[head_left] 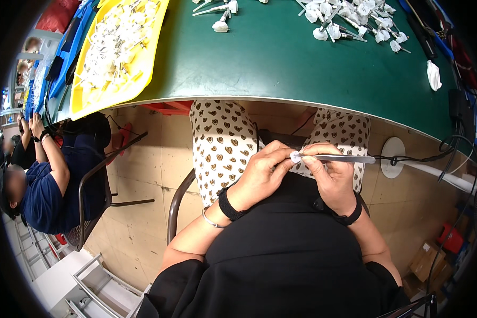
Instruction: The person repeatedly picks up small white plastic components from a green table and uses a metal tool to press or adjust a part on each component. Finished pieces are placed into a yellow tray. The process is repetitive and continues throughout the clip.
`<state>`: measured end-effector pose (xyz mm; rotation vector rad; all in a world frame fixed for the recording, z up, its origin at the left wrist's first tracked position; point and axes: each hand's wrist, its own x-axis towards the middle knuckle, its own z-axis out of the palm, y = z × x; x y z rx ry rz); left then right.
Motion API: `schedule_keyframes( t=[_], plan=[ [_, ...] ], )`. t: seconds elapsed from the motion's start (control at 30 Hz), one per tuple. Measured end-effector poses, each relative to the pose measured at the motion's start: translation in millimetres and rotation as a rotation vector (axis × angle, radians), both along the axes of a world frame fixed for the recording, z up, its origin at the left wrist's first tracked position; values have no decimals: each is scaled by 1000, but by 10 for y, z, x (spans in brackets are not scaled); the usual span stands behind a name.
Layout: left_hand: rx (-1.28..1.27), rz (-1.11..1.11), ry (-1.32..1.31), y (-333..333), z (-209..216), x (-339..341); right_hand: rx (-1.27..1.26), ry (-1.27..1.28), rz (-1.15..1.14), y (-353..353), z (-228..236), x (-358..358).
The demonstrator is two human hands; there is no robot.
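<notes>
Above my lap, just short of the table edge, my two hands meet at a small white part [295,157]. My left hand [262,172] pinches that part between thumb and fingertips. In my right hand [331,172] is a pair of metal tweezers [347,158], gripped with the fingers closed around it. The tips of the tweezers point left and reach the white part; whether they clamp it is too small to tell. Dark bands circle both wrists.
On the green table [238,63] stands a yellow tray [146,79] heaped with small white parts. A pile of white pieces with thin stems [363,18] lies at the far right, near a crumpled white scrap [433,76]. Black cables [453,140] hang at the right. A co-worker [63,180] sits left.
</notes>
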<state>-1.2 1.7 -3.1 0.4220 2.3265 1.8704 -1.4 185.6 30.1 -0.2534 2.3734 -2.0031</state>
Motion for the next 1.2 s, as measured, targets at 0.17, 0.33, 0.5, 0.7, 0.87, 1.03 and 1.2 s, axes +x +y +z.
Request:
schedule_keyframes(
  t=[0.17, 0.33, 0.5, 0.7, 0.87, 1.03, 1.2],
  plan=[
    [-2, -1, -9, 3, -4, 4, -36, -31, -13, 3, -25, 15],
    [-14, -9, -11, 0, 6, 7, -23, 0, -3, 8, -30, 9],
    [-20, -13, -2, -3, -10, 21, 42, 26, 20, 12, 9, 0],
    [-15, -18, 53, 2, -16, 20, 174, 156, 49, 9, 45, -43],
    [-41, -24, 37, 2, 2, 27, 232, 237, 65, -2, 43, -65],
    [-87, -48, 101, -17, -21, 36, 302, 312, 135, 1, 61, -77],
    [-37, -17, 88, -18, -13, 31, 230, 295, 151, 31, 35, -97]
  ],
)
